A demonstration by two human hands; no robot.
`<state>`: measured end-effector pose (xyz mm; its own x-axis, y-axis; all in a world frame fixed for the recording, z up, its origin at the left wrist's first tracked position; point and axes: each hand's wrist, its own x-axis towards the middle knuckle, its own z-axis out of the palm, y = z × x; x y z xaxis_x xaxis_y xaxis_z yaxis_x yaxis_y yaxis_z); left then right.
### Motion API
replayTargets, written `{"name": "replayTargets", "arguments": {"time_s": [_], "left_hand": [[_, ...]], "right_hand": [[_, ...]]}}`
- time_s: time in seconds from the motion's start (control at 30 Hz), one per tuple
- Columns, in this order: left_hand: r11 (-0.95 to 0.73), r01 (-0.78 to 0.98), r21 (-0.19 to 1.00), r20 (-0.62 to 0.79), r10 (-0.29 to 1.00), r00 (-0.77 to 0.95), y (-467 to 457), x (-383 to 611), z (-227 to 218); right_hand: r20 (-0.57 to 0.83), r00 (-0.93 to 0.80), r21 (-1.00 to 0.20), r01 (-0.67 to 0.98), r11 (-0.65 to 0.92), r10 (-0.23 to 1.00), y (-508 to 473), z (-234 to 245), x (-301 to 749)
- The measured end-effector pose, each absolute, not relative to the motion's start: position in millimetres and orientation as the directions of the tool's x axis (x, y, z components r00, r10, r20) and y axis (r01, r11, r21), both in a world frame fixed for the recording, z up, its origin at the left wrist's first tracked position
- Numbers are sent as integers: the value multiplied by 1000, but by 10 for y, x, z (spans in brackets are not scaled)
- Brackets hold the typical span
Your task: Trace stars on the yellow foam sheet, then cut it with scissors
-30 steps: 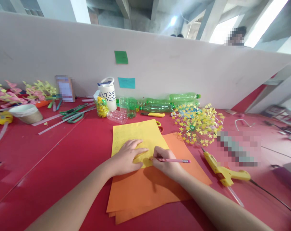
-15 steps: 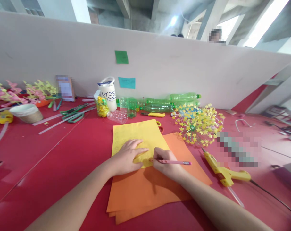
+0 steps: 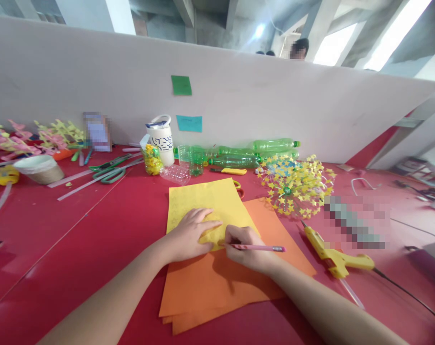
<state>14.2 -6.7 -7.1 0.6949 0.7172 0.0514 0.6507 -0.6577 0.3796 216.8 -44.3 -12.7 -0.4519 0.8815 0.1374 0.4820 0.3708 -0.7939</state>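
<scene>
A yellow paper sheet lies on a stack of orange sheets on the red table. My left hand rests flat on the yellow sheet's near part, fingers stretched toward the right. My right hand is closed round a pink pencil, whose tip touches the yellow sheet's near edge just beside my left fingertips. The pencil's eraser end points right.
A yellow glue gun with its cord lies to the right. A yellow star ornament, green plastic bottles, a white cup, scissors, a small bowl and paper flowers line the white partition.
My right hand with the pencil has slid a little left and toward me along the yellow sheet's near edge. The left hand stays put.
</scene>
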Motion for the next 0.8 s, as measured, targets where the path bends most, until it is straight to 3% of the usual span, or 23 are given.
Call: {"name": "replayTargets", "arguments": {"time_s": [0.27, 0.47, 0.53, 0.63, 0.8], "left_hand": [[-647, 653, 394, 58, 726, 685, -82, 145, -61], [-650, 617, 443, 176, 738, 651, -55, 155, -53], [-617, 602, 507, 319, 783, 534, 22, 117, -55], [-460, 602, 653, 470, 869, 154, 195, -22, -84], [-237, 650, 722, 483, 845, -228, 459, -323, -234]], "right_hand": [[148, -407, -836, 435, 334, 901, -414, -123, 2177], [227, 28, -879, 435, 193, 973, -221, -155, 2342], [226, 71, -893, 414, 178, 971, -170, -160, 2396], [231, 84, -920, 344, 189, 969, -138, -152, 2450], [300, 75, -813, 542, 213, 951, -115, -179, 2525]]}}
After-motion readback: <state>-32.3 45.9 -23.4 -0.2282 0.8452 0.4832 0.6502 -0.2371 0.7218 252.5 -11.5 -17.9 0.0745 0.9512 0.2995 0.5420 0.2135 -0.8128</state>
